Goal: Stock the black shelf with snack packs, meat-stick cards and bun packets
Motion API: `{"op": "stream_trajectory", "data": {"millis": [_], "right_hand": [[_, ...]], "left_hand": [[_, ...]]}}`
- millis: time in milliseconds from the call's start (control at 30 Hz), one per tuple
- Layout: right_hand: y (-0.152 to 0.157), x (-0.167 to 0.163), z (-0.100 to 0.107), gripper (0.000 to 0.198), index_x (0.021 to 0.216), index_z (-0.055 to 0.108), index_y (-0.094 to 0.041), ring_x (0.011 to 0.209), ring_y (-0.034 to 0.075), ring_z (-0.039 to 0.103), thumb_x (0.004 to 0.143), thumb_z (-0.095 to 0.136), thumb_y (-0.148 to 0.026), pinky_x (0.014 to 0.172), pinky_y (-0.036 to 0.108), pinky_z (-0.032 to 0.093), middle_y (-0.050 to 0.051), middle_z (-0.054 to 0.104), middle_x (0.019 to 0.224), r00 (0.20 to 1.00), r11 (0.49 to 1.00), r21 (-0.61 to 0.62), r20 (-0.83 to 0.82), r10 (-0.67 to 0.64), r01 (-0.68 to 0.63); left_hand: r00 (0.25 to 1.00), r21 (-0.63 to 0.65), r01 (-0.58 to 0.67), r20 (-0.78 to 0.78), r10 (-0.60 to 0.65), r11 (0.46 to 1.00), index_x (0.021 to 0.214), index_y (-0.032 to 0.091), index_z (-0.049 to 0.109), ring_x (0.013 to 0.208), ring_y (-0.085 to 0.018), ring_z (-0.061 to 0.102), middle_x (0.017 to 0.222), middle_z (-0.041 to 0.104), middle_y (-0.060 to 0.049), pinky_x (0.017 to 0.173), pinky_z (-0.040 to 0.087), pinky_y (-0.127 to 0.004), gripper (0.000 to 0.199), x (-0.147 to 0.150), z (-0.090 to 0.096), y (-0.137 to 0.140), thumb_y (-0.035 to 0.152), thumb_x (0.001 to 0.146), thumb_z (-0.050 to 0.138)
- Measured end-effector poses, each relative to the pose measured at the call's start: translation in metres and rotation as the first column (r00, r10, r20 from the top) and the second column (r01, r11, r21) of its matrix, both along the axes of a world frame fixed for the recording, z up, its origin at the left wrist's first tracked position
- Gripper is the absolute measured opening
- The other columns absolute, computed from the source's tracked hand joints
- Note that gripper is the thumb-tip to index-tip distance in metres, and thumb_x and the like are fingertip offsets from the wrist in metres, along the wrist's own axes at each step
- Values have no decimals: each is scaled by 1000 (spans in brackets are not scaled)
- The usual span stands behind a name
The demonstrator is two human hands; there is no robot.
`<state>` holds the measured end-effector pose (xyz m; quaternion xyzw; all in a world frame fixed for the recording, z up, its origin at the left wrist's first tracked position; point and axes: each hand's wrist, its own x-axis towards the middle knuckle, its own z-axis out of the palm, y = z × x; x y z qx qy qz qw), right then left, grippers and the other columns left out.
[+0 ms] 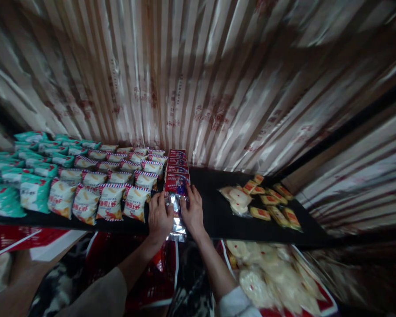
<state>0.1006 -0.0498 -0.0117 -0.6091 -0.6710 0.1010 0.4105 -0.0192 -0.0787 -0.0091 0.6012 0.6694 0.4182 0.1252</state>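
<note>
On a black shelf a column of dark red and blue packets (177, 180) stands one behind another. At its front lies a shiny silver foil packet (177, 225), reaching the shelf's front edge. My left hand (160, 215) grips this foil packet's left side with bent fingers. From the right, my right hand (193, 211) closes on its other side, fingertips beside the frontmost red packet. Just left of my left hand stand white snack bags with striped tops (134, 202).
Teal snack bags (35, 192) fill the shelf's left end. To the right lie round pale crackers in clear wrap (239, 200) and small yellow packets (277, 215). Below, a red-and-white box (328, 306) holds more wrapped crackers. Pleated, printed sheeting (198, 88) hangs behind the shelf (214, 220).
</note>
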Motion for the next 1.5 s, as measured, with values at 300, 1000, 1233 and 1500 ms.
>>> {"op": "stream_trajectory", "data": {"millis": [300, 1000, 1233, 1500], "right_hand": [[1, 1, -7, 50, 135, 43, -14, 131, 26, 34, 88, 39, -33, 104, 49, 33, 16, 41, 140, 999, 999, 16, -4, 31, -31], [-127, -42, 14, 33, 119, 55, -22, 109, 22, 56, 89, 41, -21, 95, 43, 45, 9, 63, 113, 954, 970, 168, -215, 210, -176], [-161, -80, -63, 35, 112, 61, -21, 100, 20, 61, 86, 38, -17, 88, 37, 49, 9, 67, 107, 914, 888, -262, -259, 311, -377], [-148, -108, -125, 40, 113, 62, -18, 108, 22, 59, 79, 45, -9, 91, 32, 45, 10, 65, 115, 893, 573, -746, -65, 445, -340]], "left_hand": [[992, -164, 102, 89, -89, 981, 138, 12, 32, 135, -26, 30, 144, 35, -17, 109, 29, -43, 59, 4, -4, 1, 37, 85, 43], [968, 42, 113, 221, -119, 993, 111, 17, 56, 113, -20, 51, 119, 55, -11, 100, 41, -39, 32, -21, -8, -74, 25, 86, 36], [982, -358, 88, 187, -21, 929, 95, 18, 64, 100, -20, 57, 106, 61, -9, 93, 46, -38, 28, -67, -83, -145, 17, 77, 42], [992, -772, 29, -57, -114, 635, 101, 15, 65, 103, -22, 59, 105, 66, -12, 94, 41, -33, 35, -115, -132, -142, 8, 78, 40]]}}
